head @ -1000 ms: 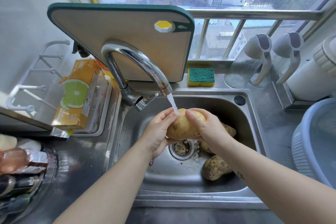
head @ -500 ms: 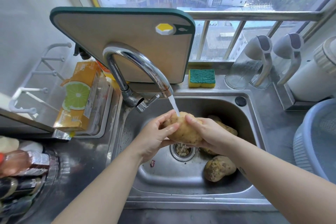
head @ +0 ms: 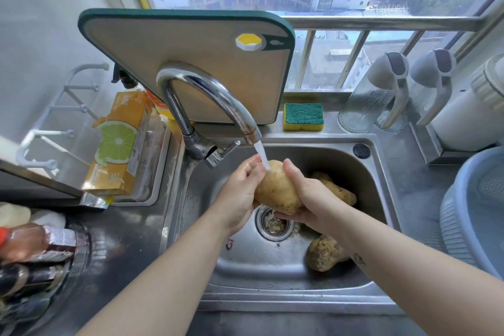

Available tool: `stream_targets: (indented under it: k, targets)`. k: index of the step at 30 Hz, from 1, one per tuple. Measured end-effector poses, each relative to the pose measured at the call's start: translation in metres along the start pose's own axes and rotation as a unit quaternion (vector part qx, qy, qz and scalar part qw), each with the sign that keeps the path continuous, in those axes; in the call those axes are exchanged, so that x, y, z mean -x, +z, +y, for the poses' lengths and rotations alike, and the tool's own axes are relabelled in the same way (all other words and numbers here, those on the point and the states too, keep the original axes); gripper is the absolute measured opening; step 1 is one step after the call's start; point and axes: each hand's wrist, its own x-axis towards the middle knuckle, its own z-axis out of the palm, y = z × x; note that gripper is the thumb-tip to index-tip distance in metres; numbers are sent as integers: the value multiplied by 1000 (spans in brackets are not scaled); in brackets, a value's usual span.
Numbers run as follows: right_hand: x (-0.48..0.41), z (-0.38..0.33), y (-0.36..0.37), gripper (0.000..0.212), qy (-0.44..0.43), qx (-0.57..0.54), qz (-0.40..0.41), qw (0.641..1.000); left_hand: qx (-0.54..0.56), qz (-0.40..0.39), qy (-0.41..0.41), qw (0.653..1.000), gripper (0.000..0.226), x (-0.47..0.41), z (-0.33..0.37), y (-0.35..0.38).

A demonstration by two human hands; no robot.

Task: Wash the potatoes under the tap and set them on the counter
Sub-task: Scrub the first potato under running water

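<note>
The left hand (head: 240,194) and right hand (head: 311,203) both grip one pale yellow-brown oval potato (head: 275,191) above the stainless steel sink (head: 381,185). The curved chrome tap (head: 207,95) runs water onto its upper end. Two, possibly three, muddy brown potatoes (head: 324,254) lie in the basin.

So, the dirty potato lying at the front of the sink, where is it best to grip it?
Grip the dirty potato across its thick middle, coming from above: it lies on its side on the sink floor, with its top mostly free. It looks lumpy, so a wide hold seems safest.
</note>
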Motion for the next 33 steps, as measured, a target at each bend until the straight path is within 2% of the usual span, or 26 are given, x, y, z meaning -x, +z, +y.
stream_targets:
  k: [4,8,10,14,16,20,23,27,30,33]
  targets:
    - [2,-3,-2,47,34,-3,-12,999,-61,-29,16,998,39,4,-6,-8]
    - [4,-1,7,62,-32,25,15,999,-19,85,35,996,27,-1,-6,6]
    - [4,1,8,74,-76,44,26,996,21,129,29,991,30,-5,-5,9]
    - [5,2,0,58,-52,12,11,999,34,52,17,998,47,-2,-4,6]
    - [4,4,-3,59,-27,-4,-9,1000,38,19,11,999,60,3,-4,3]
    - [6,8,1,58,-51,-5,-6,999,47,12,12,999,70,2,-5,-1]
    - [6,10,4,62,-111,4,27,993,30,70,25,997,75,-5,-5,7]
    - [3,14,8,63,-164,36,43,985,65,194,0,979,43,-11,-4,18]
    - [-1,15,6,67,-158,36,44,986,123,154,-69,978,40,-11,-2,11]
    - [-4,12,4,65,-107,15,21,994,122,84,-34,988,46,0,-3,8]
